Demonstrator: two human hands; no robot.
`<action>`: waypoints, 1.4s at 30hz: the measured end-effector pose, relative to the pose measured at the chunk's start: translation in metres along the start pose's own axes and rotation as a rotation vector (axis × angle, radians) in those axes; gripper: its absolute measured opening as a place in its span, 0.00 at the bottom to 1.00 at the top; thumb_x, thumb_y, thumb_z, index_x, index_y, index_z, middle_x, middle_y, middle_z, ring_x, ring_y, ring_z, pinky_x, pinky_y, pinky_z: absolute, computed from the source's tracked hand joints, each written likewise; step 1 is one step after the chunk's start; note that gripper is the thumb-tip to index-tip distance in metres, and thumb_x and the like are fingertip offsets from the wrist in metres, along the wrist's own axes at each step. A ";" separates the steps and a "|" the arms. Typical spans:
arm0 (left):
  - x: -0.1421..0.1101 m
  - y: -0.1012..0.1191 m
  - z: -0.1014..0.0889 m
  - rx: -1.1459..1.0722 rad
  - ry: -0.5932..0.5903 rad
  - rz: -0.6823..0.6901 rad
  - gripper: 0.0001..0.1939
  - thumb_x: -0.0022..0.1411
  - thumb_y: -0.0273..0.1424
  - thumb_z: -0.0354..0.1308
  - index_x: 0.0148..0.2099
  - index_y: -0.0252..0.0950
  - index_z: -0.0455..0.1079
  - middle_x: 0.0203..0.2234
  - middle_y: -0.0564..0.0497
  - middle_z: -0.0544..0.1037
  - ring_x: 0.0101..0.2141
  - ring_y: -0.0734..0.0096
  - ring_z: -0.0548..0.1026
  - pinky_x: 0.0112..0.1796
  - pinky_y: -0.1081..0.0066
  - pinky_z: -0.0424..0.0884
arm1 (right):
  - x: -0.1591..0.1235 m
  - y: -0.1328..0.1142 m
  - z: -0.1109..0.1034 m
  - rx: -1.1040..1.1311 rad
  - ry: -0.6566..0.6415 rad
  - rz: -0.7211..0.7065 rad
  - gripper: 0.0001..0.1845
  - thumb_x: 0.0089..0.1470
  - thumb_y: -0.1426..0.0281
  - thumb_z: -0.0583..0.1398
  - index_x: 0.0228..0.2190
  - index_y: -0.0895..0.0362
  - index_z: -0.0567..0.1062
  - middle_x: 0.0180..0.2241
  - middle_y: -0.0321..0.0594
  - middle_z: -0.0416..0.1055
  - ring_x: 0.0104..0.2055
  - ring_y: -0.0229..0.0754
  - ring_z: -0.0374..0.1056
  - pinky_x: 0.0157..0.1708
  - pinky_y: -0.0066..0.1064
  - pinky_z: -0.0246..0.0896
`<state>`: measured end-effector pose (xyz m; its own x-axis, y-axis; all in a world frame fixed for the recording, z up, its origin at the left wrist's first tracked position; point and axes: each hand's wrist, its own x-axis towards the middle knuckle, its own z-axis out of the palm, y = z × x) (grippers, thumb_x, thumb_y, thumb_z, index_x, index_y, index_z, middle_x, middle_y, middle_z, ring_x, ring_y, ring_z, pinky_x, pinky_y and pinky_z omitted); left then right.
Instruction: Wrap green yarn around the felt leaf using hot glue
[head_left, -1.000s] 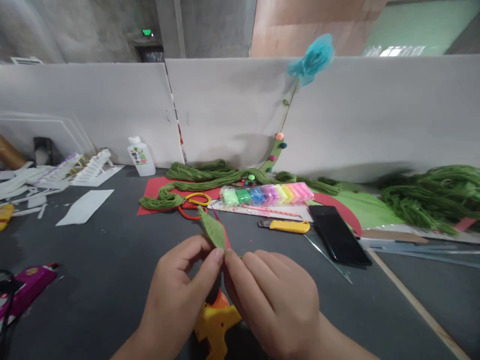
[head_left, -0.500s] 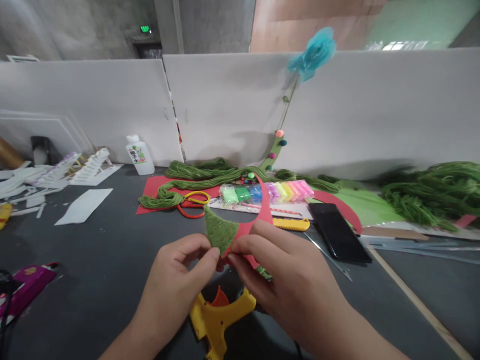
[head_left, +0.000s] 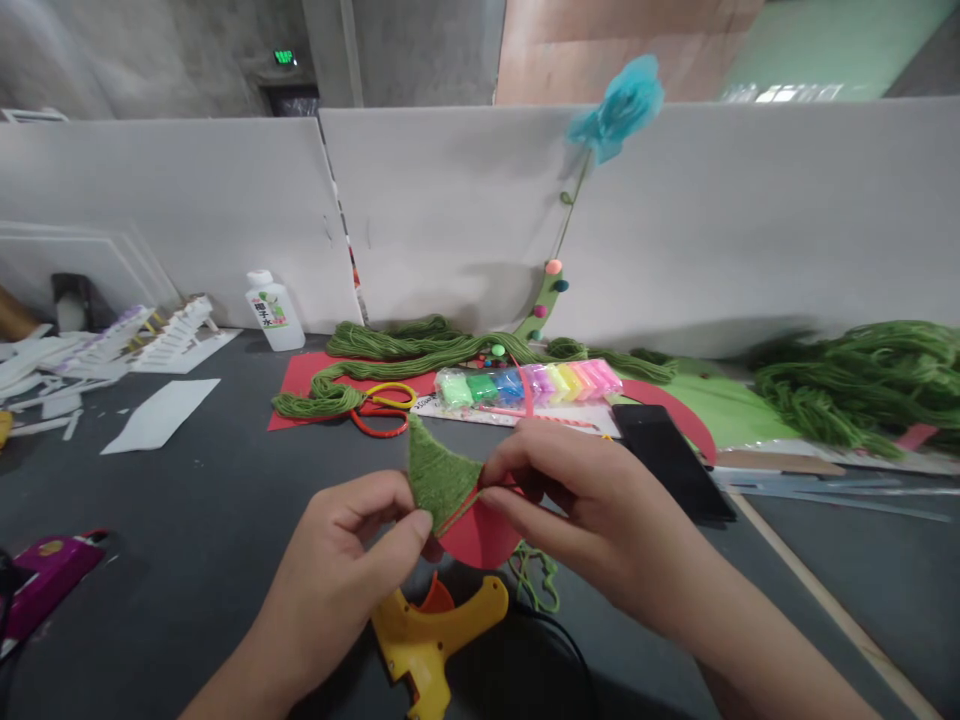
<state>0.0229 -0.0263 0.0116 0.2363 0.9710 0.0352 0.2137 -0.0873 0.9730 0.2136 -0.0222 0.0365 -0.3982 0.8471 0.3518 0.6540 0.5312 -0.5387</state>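
My left hand (head_left: 349, 560) pinches the lower edge of a red paper cone (head_left: 472, 530) whose pointed end is wrapped in green yarn (head_left: 439, 470). My right hand (head_left: 577, 500) pinches a strand of the green yarn at the cone's edge, with fingers closed. Loose green yarn (head_left: 536, 580) trails down to the table below the cone. A yellow glue gun (head_left: 431, 635) lies on the dark table just beneath my hands.
Behind lie skeins of green yarn (head_left: 420, 350), orange-handled scissors (head_left: 382, 410), a strip of coloured clay blocks (head_left: 532, 383), a black phone (head_left: 667, 460) and a white glue bottle (head_left: 271, 310). A blue paper flower (head_left: 619, 105) leans on the white partition. A magenta packet (head_left: 45, 570) lies left.
The cone has turned so its red open side faces me. My right hand moved up and right, pulling a yarn strand across the cone's edge. My left hand kept its hold.
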 end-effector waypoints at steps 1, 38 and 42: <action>0.000 0.000 0.000 -0.021 -0.014 0.003 0.11 0.54 0.25 0.53 0.21 0.38 0.69 0.19 0.55 0.72 0.25 0.71 0.69 0.29 0.74 0.64 | 0.000 0.001 -0.001 0.035 -0.005 0.040 0.01 0.52 0.73 0.59 0.29 0.55 0.70 0.23 0.31 0.65 0.25 0.33 0.60 0.24 0.23 0.53; 0.007 -0.007 0.012 -0.708 0.189 -0.220 0.05 0.50 0.26 0.61 0.31 0.35 0.67 0.15 0.54 0.77 0.18 0.75 0.75 0.21 0.79 0.71 | 0.009 -0.005 0.015 0.273 0.076 0.242 0.08 0.47 0.74 0.58 0.19 0.57 0.69 0.18 0.30 0.61 0.22 0.33 0.56 0.22 0.25 0.49; 0.008 -0.007 0.013 -0.694 0.203 -0.205 0.06 0.49 0.26 0.62 0.31 0.35 0.67 0.15 0.54 0.76 0.18 0.74 0.75 0.21 0.79 0.71 | 0.007 -0.005 0.014 0.266 0.078 0.241 0.07 0.47 0.73 0.58 0.19 0.57 0.69 0.19 0.31 0.62 0.23 0.34 0.56 0.23 0.25 0.50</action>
<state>0.0356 -0.0205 0.0022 0.0619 0.9805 -0.1866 -0.4277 0.1950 0.8827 0.1986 -0.0188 0.0306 -0.1958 0.9501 0.2426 0.5285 0.3107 -0.7900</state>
